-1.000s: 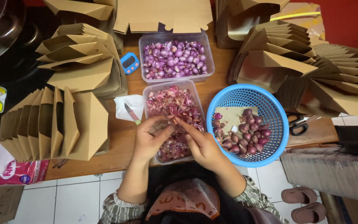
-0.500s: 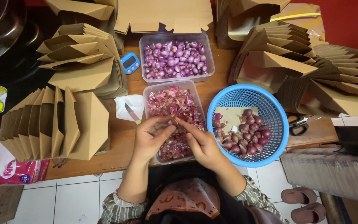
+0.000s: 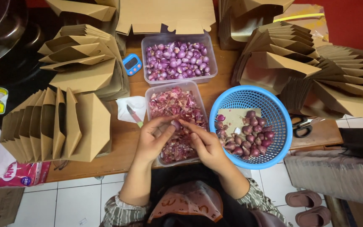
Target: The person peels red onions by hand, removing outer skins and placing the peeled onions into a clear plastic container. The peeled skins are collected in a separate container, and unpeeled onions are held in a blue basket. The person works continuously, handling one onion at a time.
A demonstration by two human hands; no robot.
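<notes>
Over the front-middle of the table, just above the near tub: logged one small shallot, pinched between the fingertips of both hands. Found left hand closed on it from the left, thumb and forefinger nipped tight, other fingers curled loosely beneath. Found right hand closed on it from the right, fingertips touching the bulb's other end. Could not tell how much skin remained on the bulb; too small.

Noted clear tub of loose pink skins directly beneath the hands, heaped well full. Noted second clear tub behind it, toward the back edge, filled with peeled, glossy purple bulbs. Noted blue basket touching the skins tub on the right, overhanging the front edge, holding unpeeled shallots and a scrap of brown card.

Recorded small knife lying on white tissue just left of the skins tub, untouched. Recorded blue timer beside the back tub, scissors at the right edge, folded cardboard boxes stacked left, right and along the back.

Judged step in hand: peeling, mid-bulb, bare-fingered. Judged next move as calling for a steady left-hand pinch against a right-hand pull, kept over the skins tub.
</notes>
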